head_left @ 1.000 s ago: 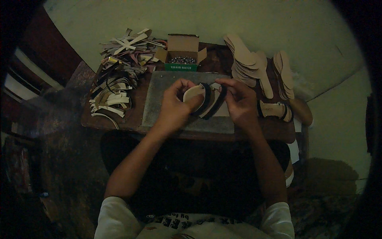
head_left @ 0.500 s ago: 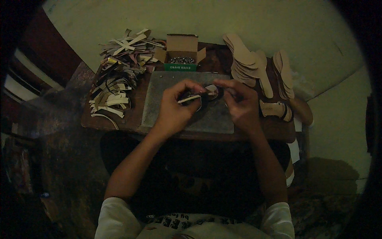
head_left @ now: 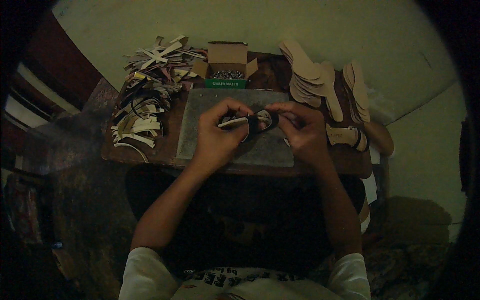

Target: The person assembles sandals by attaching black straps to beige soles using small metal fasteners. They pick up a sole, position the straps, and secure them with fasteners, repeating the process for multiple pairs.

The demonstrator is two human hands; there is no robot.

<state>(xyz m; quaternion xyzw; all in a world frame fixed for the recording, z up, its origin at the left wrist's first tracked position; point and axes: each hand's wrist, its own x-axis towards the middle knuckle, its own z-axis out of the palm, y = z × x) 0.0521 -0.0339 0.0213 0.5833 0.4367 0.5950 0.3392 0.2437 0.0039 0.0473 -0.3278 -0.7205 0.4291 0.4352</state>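
Observation:
Over a grey slab (head_left: 200, 150) on the table I hold a small sandal (head_left: 260, 121) with black straps and a pale sole. My left hand (head_left: 220, 127) is closed around one end of it, thumb on the near side. At the other end, the fingers of my right hand (head_left: 302, 127) pinch the black strap by its edge. Whatever else may lie between those fingertips is too dark to make out.
Beyond the slab stands an open green box of nails (head_left: 226, 80). Strip offcuts (head_left: 142, 110) pile up at left. Stacks of beige insoles (head_left: 305, 70) lie at far right, near another black-strapped sandal (head_left: 344, 135). Another person's bare limb (head_left: 379, 139) rests at the table's right edge.
The sandal has turned in my hands, so its black straps and opening show more. My left hand has shifted slightly left; the right still pinches the far end.

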